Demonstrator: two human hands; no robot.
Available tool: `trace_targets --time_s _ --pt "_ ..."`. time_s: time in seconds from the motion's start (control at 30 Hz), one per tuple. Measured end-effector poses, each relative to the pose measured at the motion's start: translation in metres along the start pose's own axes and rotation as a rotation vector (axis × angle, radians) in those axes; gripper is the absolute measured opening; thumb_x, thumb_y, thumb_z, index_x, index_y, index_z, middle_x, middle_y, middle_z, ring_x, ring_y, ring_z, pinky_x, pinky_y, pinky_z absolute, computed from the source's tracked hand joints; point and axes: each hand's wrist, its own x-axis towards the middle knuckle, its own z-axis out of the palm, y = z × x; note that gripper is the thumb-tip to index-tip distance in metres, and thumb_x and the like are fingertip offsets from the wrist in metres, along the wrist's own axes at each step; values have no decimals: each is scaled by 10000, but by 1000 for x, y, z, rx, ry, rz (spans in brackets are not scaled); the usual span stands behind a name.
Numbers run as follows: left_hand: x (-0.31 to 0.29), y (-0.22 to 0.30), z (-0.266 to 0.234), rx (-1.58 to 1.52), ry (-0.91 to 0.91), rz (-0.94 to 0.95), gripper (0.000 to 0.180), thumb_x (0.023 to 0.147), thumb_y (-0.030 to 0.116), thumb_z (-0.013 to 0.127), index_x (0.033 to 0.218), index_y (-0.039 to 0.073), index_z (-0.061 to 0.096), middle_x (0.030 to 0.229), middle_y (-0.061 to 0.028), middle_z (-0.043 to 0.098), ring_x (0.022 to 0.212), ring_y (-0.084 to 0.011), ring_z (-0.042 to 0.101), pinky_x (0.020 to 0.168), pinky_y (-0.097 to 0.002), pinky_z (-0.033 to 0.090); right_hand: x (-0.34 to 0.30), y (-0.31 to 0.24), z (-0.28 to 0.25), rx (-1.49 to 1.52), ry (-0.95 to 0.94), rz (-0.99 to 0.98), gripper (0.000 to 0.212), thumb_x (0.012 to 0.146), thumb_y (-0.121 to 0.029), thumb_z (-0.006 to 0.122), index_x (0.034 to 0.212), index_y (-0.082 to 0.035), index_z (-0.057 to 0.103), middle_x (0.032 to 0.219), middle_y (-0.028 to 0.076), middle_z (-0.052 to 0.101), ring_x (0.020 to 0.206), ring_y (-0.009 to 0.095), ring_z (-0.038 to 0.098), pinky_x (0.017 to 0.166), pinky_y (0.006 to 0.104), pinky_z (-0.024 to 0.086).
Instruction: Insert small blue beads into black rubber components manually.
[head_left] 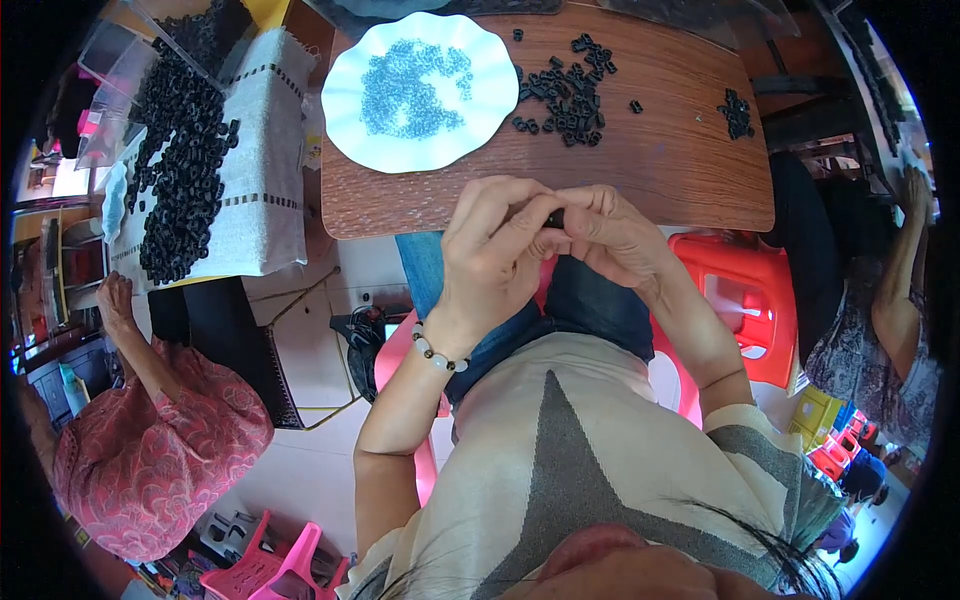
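Note:
A small black part (556, 218) is pinched between the fingertips of both hands, just off the near edge of the wooden table (690, 190). My left hand (497, 240) wraps it from the left, a beaded bracelet at the wrist. From the right, the thumb and fingers of my right hand (612, 238) close on the same part. Beyond my hands, a loose pile of small black ring-shaped parts (570, 100) lies on the table. To its left stands a white wavy-rimmed plate (350, 140), with many tiny clear pieces spread over its middle.
A smaller cluster of black parts (736, 114) sits near the table's right edge. At left, a cloth-covered table (262, 160) bears a large heap of black parts (185, 200). People sit on both sides; a red plastic stool (735, 280) stands at right.

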Motion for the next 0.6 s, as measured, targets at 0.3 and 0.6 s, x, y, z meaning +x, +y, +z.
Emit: trace_targets --time_s 0.3,0.6 --pt "1 -5 -6 91 65 -110 383 665 103 896 1030 52 793 998 -68 701 898 -256 647 745 -354 524 3 -25 0 -454 189 -45 526 989 -492 668 1109 20 694 1015 100 735 840 131 702 735 254 585" --pt "1 -5 -5 158 48 -83 389 659 121 905 1024 51 788 992 -67 698 901 -259 641 749 -362 521 12 -39 9 -770 253 -110 245 967 -230 759 1088 -30 689 958 4 709 811 45 646 700 204 527"
